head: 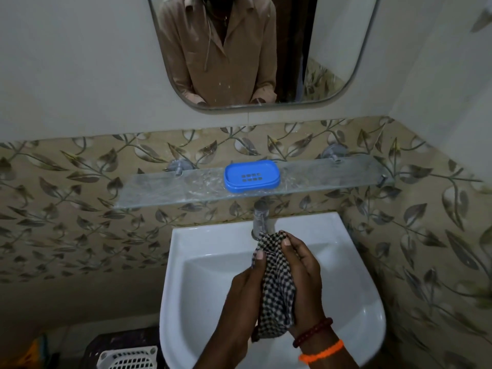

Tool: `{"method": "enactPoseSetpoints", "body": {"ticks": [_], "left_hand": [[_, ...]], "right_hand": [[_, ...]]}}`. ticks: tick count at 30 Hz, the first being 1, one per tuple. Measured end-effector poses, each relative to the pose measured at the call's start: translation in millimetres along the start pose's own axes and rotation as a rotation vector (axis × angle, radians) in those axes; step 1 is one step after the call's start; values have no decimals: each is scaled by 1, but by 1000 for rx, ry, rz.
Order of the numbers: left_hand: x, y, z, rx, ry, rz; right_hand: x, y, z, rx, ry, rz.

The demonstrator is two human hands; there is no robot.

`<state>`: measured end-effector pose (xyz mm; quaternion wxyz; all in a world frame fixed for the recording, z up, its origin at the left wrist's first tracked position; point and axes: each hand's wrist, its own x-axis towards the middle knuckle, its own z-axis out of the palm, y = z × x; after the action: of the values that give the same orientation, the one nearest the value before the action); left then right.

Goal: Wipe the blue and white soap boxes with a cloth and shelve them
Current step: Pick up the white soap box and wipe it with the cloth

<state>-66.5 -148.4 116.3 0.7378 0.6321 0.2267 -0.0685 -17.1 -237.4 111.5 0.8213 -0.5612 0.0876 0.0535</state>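
A blue soap box (252, 176) with slots in its top rests on the glass shelf (165, 187) above the basin. Over the white sink (207, 275), my left hand (245, 288) and my right hand (300, 272) press a black-and-white checked cloth (277, 294) between them, just below the tap (259, 219). Both hands are closed on the cloth, which hangs bunched down between the palms. No white soap box is in view.
A mirror (332, 49) hangs above the shelf and reflects a person in a brown shirt. Leaf-patterned tiles cover the wall on both sides. A white slotted plastic object (127, 359) on a dark crate sits on the floor at the lower left.
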Motion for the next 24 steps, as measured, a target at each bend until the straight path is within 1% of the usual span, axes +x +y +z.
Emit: {"method": "enactPoseSetpoints", "body": {"ticks": [2, 5, 8, 11, 13, 15, 16, 18, 20, 22, 24], "left_hand": [[-1, 4, 4, -144, -35, -81], [-4, 6, 6, -265, -32, -111], [-5, 3, 5, -320, -51, -122], [-5, 4, 1, -473, -66, -167], [-4, 7, -5, -653, -135, -200], [-5, 11, -10, -760, -224, -225], [-6, 12, -13, -772, -252, -223], [-5, 10, -19, -721, -239, -196], [-4, 9, -23, -620, -232, -163], [-5, 9, -25, -559, -269, -148], [-8, 5, -28, -522, -310, -159]], "right_hand": [[5, 2, 2, -76, -20, -62], [11, 3, 6, -223, -16, -173], [17, 3, 7, -246, 2, -169], [-1, 11, 5, -351, -75, -152], [-26, 21, 3, -550, -132, -182], [-44, 28, 2, -738, -139, -326], [-44, 27, 1, -783, -141, -390], [-36, 18, 4, -815, -138, -466], [-22, 5, 6, -802, -130, -486], [-9, -5, 6, -794, -134, -499], [0, -9, 8, -753, -179, -475]]}}
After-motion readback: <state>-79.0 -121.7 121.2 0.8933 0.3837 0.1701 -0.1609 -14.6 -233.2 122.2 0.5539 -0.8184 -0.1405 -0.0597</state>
